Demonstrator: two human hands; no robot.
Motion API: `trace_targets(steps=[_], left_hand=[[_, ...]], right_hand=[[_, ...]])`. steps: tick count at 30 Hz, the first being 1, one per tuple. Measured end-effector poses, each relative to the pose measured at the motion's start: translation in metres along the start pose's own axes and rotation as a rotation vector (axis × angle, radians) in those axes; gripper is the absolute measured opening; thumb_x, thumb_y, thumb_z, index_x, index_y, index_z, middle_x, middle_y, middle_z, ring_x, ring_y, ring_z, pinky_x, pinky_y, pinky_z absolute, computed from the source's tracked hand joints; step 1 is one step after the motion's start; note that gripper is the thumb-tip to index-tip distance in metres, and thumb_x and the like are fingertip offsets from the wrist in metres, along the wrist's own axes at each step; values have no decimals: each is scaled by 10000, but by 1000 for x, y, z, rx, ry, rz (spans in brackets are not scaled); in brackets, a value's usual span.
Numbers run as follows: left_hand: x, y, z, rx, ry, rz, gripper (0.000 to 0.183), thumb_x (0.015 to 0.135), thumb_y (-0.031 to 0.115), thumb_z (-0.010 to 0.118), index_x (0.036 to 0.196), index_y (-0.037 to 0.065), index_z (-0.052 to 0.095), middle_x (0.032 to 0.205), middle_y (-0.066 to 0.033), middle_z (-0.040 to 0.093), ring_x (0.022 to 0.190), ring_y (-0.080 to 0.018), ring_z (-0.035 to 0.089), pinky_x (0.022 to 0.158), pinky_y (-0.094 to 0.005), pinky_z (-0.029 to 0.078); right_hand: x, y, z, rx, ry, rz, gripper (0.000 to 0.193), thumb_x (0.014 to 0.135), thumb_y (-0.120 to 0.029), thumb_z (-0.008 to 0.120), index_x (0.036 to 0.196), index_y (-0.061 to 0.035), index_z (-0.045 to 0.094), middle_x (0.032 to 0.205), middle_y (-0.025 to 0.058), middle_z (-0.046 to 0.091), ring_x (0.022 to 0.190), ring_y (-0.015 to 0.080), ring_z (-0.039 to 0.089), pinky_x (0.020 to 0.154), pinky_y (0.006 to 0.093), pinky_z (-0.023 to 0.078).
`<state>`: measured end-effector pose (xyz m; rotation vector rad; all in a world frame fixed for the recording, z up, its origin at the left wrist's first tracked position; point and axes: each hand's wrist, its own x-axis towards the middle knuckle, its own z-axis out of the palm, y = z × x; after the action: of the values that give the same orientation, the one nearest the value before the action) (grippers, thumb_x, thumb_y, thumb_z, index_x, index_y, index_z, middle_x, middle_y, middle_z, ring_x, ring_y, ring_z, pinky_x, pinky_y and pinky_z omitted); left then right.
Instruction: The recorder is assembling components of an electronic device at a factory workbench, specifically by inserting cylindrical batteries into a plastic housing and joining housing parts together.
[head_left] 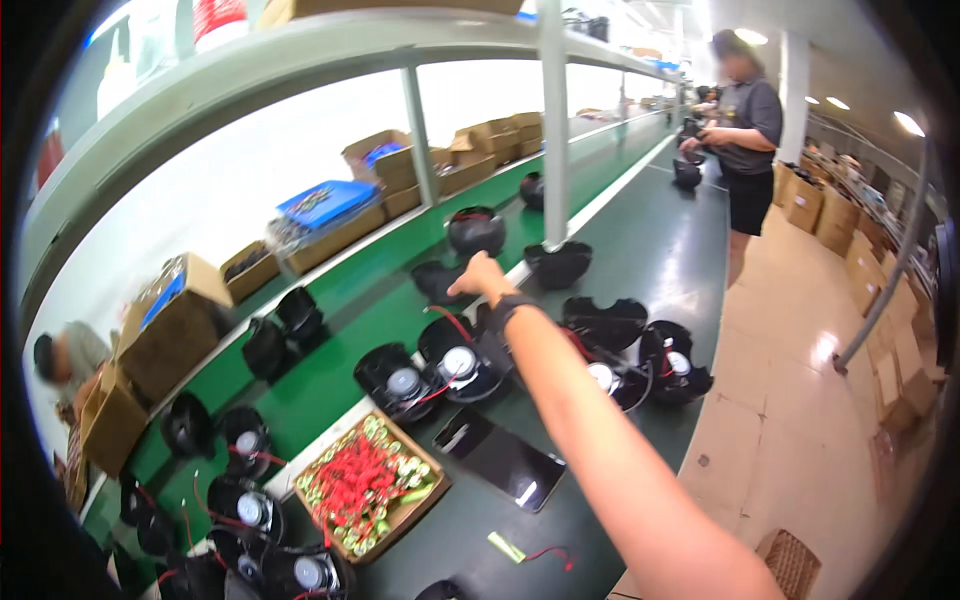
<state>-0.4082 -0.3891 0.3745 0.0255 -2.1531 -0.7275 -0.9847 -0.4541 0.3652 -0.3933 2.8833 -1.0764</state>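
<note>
My right arm reaches from the lower right across the green conveyor belt (350, 290), a dark band on its wrist. The fingers of my right hand (482, 278) are bent together at the right edge of a black half-round shell (434, 283) on the belt. A rounder black shell (476, 231) sits just beyond. Closer to me, black speaker shells (457, 362) with silver round drivers and red wires stand along the bench edge. A shallow box (441, 490) holds several green battery pieces with red wires. My left hand is not in view.
A dark phone (500, 458) lies on the bench beside one loose green battery piece with a red wire (508, 547). A pale metal post (554, 130) rises near my hand. Cardboard boxes (175, 315) line the far side. Another person (745, 125) stands farther along the bench.
</note>
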Motion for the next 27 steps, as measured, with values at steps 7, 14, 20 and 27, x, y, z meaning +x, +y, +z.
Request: trace_targets(steps=[7, 14, 20, 27], left_hand=[[6, 8, -5, 49, -21, 12, 99, 723, 3, 634, 698, 59, 556, 684, -76, 633, 652, -259, 548, 693, -422, 429], [7, 15, 0, 89, 15, -23, 83, 778, 14, 616, 729, 39, 554, 709, -96, 601, 687, -291, 537, 707, -445, 442], [1, 21, -2, 110, 119, -13, 98, 793, 10, 583, 707, 16, 537, 689, -115, 571, 671, -315, 519, 717, -461, 439], [-18, 15, -12, 74, 53, -59, 151, 811, 62, 624, 677, 44, 557, 705, -93, 621, 705, -312, 573, 760, -467, 458]], right_hand=[[-6, -10, -5, 346, 351, -288, 658, 572, -354, 777, 1102, 16, 655, 1069, 237, 654, 1015, 330, 639, 922, 367, 489], [-92, -67, -106, 1074, 7, -432, 577, 761, -294, 750, 1172, 24, 499, 1035, 118, 620, 941, 180, 594, 842, 306, 484], [-305, -37, -142, 481, -581, -904, 473, 834, -317, 702, 1125, -16, 481, 995, 106, 583, 941, 186, 569, 820, 332, 464], [-421, -12, -88, 103, -786, -676, 471, 870, -399, 608, 1010, 24, 458, 959, 236, 602, 886, 397, 608, 753, 432, 475]])
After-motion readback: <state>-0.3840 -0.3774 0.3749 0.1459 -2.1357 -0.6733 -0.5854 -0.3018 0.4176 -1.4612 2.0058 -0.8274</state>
